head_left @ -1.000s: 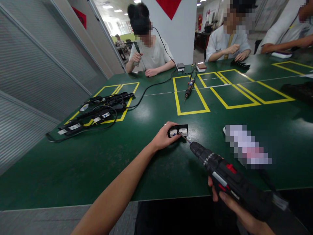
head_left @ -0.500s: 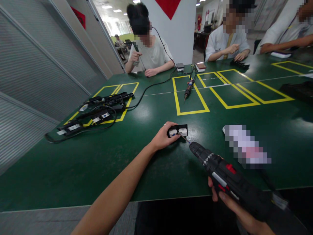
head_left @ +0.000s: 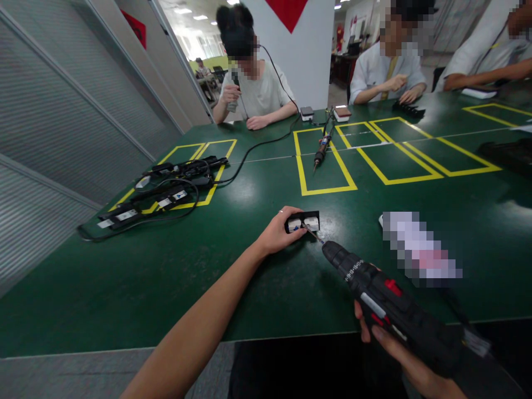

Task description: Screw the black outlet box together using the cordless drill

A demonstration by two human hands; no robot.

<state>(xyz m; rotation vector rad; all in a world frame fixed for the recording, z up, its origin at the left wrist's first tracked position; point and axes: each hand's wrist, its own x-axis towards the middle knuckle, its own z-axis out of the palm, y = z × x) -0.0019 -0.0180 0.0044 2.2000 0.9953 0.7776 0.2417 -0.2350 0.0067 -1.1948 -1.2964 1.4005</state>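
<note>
My left hand (head_left: 282, 231) grips a small black part with white labels (head_left: 313, 220) and steadies it on the green table (head_left: 174, 293). Thumb and fingers are closed around its left end. My right hand (head_left: 388, 341) is wrapped round the grip of a black cordless drill (head_left: 374, 291) with red switches; the drill body hides part of the hand. From its chuck a thin bit (head_left: 313, 233) runs up to the black part, its tip meeting the middle of the labelled face. Whether a screw sits under the tip is too small to tell.
A pile of black parts and cables (head_left: 170, 185) lies at the left. Ahead, an electric screwdriver (head_left: 321, 149) rests inside a yellow taped frame (head_left: 328, 193). A blurred phone-like object (head_left: 418, 246) lies beside the drill. Several people sit opposite, one person (head_left: 261, 88) holding a tool.
</note>
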